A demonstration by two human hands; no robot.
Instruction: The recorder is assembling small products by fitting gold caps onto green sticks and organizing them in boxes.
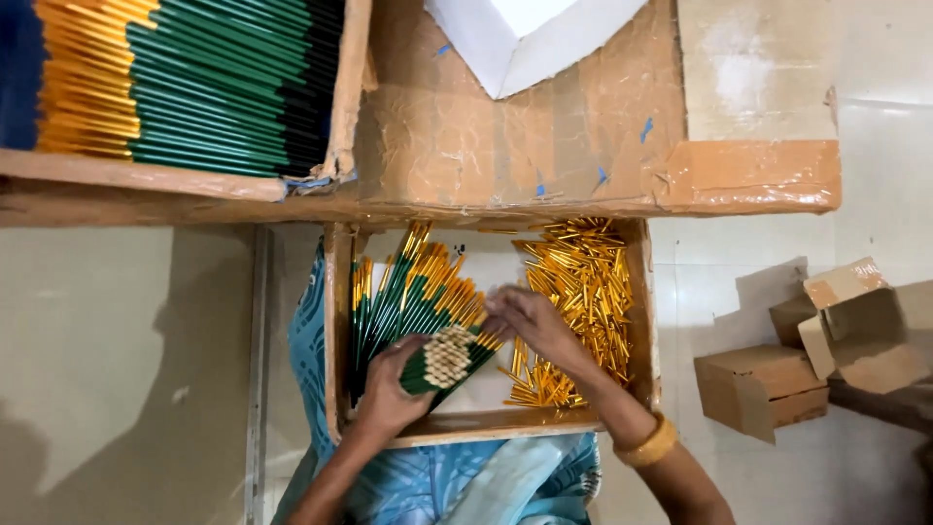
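Observation:
My left hand [389,389] grips a thick bundle of green pencils [449,354], their pale wooden ends facing up at me. My right hand [530,321] rests fingers-down beside the bundle, touching its gold-capped side, at the edge of a heap of loose gold caps [583,282]. More green pencils with gold tips [408,292] lie fanned out in the left half of a shallow cardboard tray [496,426] on my lap.
A large taped cardboard box [583,146] sits beyond the tray, holding a white sheet [525,39]. At the top left is a box of stacked yellow, green and black pencils [185,78]. Small open cardboard boxes [807,360] lie on the tiled floor at right.

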